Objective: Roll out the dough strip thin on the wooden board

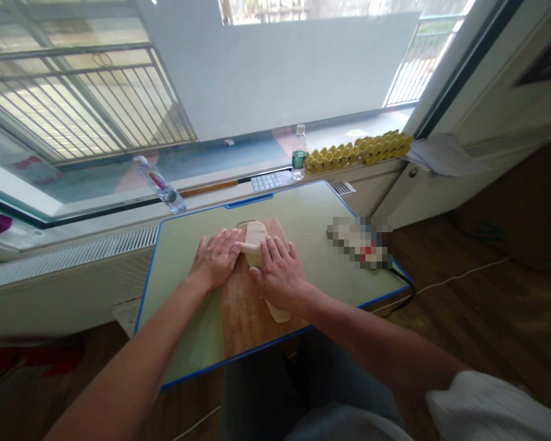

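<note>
In the head view, the left hand [215, 258] lies palm down over the left end of a pale rolling pin [248, 247], its fingers stretched out forward rather than curled into a fist. The right hand [280, 269] covers the pin's other end, fingers also extended and slightly spread; whether either palm presses hard, one cannot tell. The pin lies across a long, flat strip of dough [256, 231], which shows beyond the pin and again on the near side of the right hand. The dough rests on a wooden board [239, 312], set on a pale green table [183, 331] with a blue edge. To the right sits a pixelated object [358, 242] with a dark cord. Along the windowsill, an upright bottle [298, 156] stands beside yellow egg trays [358, 152].
</note>
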Motion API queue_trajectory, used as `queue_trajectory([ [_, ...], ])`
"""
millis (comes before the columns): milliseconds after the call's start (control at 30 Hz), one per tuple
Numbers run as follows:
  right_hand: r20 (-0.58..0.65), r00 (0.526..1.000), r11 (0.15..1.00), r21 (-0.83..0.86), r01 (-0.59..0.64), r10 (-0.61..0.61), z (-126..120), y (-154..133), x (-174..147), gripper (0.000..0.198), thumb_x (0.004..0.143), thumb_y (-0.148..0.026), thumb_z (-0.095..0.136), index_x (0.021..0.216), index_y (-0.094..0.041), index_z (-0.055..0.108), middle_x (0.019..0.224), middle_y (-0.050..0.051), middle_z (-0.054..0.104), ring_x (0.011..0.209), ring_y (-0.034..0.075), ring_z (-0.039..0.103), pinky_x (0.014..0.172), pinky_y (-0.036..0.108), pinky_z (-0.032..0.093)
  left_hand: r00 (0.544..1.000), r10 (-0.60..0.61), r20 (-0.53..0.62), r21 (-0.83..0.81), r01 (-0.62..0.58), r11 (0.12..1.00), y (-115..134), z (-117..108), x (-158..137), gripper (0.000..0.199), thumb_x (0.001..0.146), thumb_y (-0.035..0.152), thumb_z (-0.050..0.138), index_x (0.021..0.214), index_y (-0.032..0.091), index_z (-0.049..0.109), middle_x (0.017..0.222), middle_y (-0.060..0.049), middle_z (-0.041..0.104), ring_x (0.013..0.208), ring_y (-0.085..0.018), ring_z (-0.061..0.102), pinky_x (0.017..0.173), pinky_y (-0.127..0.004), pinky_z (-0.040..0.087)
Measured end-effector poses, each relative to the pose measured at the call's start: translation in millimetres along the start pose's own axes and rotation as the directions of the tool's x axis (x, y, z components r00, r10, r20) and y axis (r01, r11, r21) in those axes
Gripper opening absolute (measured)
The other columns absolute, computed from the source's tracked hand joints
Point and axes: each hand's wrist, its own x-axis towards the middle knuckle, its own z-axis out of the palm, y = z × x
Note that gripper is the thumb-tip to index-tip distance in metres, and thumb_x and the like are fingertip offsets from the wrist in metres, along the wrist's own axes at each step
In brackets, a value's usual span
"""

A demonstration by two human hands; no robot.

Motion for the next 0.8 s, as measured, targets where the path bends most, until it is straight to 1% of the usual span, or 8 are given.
queue_trajectory([
  [167,-0.037,0.999,0.999,0.036,0.037,-0.035,-3,5,0,0.067,0.112,-0.052,0.035,0.163,-0.011,0.047,0.172,0.016,0.043,0.163,0.032,0.033,0.132,0.052,0.024,0.996,-0.034,-0.087,0.022,0.036,0.999,8,1,-31,0.061,0.109,0.053,0.027,0.160,0.030,0.052,0.170,-0.007,0.048,0.158,-0.028,0.043,0.132,-0.064,0.024],
  [300,-0.074,0.996,0.998,0.042,0.050,-0.047,-5,24,22,0.057,0.114,-0.047,0.035,0.157,-0.016,0.055,0.167,0.013,0.052,0.158,0.027,0.041,0.131,0.048,0.028,0.982,-0.060,-0.179,0.002,0.061,0.998,23,-1,-44,0.052,0.107,0.053,0.039,0.145,0.029,0.065,0.161,-0.010,0.059,0.151,-0.029,0.050,0.132,-0.065,0.022],
  [400,-0.072,0.996,0.999,0.018,0.046,-0.044,-6,39,43,0.053,0.115,-0.047,0.032,0.153,-0.021,0.058,0.162,0.011,0.058,0.154,0.027,0.045,0.130,0.054,0.028,0.973,-0.058,-0.222,0.002,0.060,0.998,34,-5,-44,0.048,0.108,0.053,0.040,0.134,0.028,0.071,0.157,-0.010,0.063,0.148,-0.030,0.053,0.132,-0.065,0.023],
  [467,-0.057,0.998,1.000,-0.011,0.021,-0.021,-5,46,57,0.055,0.115,-0.050,0.030,0.156,-0.023,0.055,0.165,0.010,0.055,0.158,0.031,0.040,0.130,0.062,0.026,0.970,-0.086,-0.226,-0.009,0.086,0.996,39,-7,-38,0.049,0.108,0.052,0.038,0.132,0.029,0.073,0.157,-0.009,0.063,0.147,-0.029,0.053,0.131,-0.064,0.026],
  [533,-0.040,0.999,0.999,-0.038,-0.006,0.004,-3,50,72,0.060,0.114,-0.054,0.029,0.161,-0.024,0.051,0.170,0.010,0.048,0.162,0.036,0.033,0.129,0.068,0.022,0.967,-0.158,-0.198,-0.036,0.154,0.987,41,-7,-25,0.053,0.109,0.051,0.033,0.140,0.029,0.070,0.160,-0.010,0.061,0.148,-0.030,0.053,0.130,-0.064,0.030],
  [600,-0.027,0.999,0.998,-0.050,-0.024,0.023,-1,51,86,0.063,0.113,-0.055,0.028,0.164,-0.023,0.048,0.173,0.010,0.043,0.163,0.038,0.030,0.129,0.070,0.022,0.958,-0.245,-0.148,-0.062,0.238,0.969,40,-6,-9,0.057,0.109,0.051,0.029,0.151,0.031,0.062,0.164,-0.010,0.056,0.151,-0.032,0.049,0.128,-0.068,0.030],
  [700,-0.026,0.999,0.998,-0.045,-0.036,0.035,2,49,108,0.066,0.111,-0.054,0.029,0.165,-0.020,0.045,0.173,0.011,0.043,0.161,0.038,0.033,0.128,0.068,0.026,0.946,-0.316,-0.075,-0.086,0.310,0.947,33,-4,14,0.061,0.109,0.053,0.026,0.157,0.033,0.057,0.170,-0.010,0.049,0.156,-0.035,0.043,0.127,-0.074,0.028],
  [800,-0.008,0.999,0.999,-0.012,-0.046,0.046,2,48,130,0.068,0.109,-0.056,0.031,0.165,-0.020,0.044,0.172,0.011,0.044,0.157,0.037,0.038,0.127,0.065,0.031,0.946,-0.323,-0.034,-0.094,0.319,0.943,22,-4,32,0.063,0.107,0.054,0.026,0.159,0.032,0.054,0.173,-0.010,0.044,0.159,-0.036,0.039,0.128,-0.075,0.026],
])
